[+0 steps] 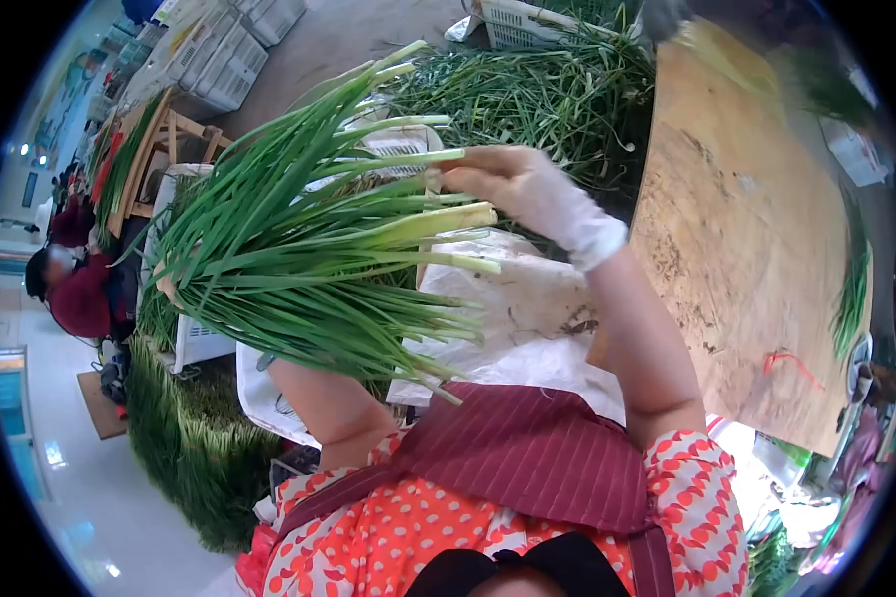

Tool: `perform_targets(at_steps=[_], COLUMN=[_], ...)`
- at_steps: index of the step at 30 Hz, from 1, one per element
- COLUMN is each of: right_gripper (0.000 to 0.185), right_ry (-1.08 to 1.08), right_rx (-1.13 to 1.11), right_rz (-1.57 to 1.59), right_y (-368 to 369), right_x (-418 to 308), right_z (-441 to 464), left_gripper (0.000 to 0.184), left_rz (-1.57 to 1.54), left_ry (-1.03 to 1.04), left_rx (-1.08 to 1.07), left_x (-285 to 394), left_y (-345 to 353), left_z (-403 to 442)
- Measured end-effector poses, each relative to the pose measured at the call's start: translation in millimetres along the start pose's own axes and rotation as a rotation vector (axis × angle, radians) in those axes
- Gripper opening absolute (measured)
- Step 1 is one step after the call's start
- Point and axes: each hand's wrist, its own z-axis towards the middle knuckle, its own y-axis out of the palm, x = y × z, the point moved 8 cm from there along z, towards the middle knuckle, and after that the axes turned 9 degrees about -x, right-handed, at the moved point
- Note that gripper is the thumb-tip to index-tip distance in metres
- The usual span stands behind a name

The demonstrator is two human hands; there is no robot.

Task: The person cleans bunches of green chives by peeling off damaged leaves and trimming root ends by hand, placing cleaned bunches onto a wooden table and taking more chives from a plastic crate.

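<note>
From left, we see the left hand, mostly hidden, its fingers around a green bundle held aloft between both hands, then a pale stalk pinched by the gloved right hand. We judge the leaves light, limp and bruisable, best gripped by the firmer stalks.

Wooden board, green leaves, red string, dark specks, probably soil

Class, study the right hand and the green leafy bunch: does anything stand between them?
Nothing visible does. The right hand is right at the pale stalk ends of the green bunch, with no other object between. Leaves hide most of the left hand.
</note>
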Motion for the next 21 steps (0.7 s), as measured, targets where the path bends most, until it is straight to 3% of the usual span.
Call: perform_targets(at_steps=[2,4,7,12,15,16,18,20,21], right_gripper=[0.025,0.023,0.023,0.027,0.024,0.023,0.025,0.03,0.038], right_ry=[0.103,0.159,0.076,-0.015,-0.012,-0.082,0.044,-0.091,-0.157], right_rx=[-0.128,-0.175,-0.067,0.062,0.369,0.325,0.521,0.77,0.835], right_rz=[0.347,0.424,0.724,0.884,0.712,0.69,0.49,-0.038,-0.538], right_y=[27,37,35,31,-3,-17,-58,-97,-98], right_x=[18,16,23,17,20,17,22,36,6], right_z=[17,21,24,18,4,-2,-25,-35,-41], left_gripper=[0.034,0.034,0.034,0.034,0.034,0.034,0.034,0.034,0.034], left_rz=[0.0,-0.001,-0.006,0.011,0.034,0.04,0.058,0.077,0.09], left_ry=[-0.004,-0.012,-0.016,-0.026,-0.023,-0.025,-0.023,-0.021,-0.022], left_rx=[-0.004,-0.003,0.001,-0.007,-0.009,-0.009,-0.014,-0.01,-0.011], left_x=[2,1,2,-1,1,0,1,2,3], left_y=[1,-1,-3,-4,-4,-4,-5,-7,-8], left_z=[-2,-3,-2,-3,-5,-4,-6,-7,-8])
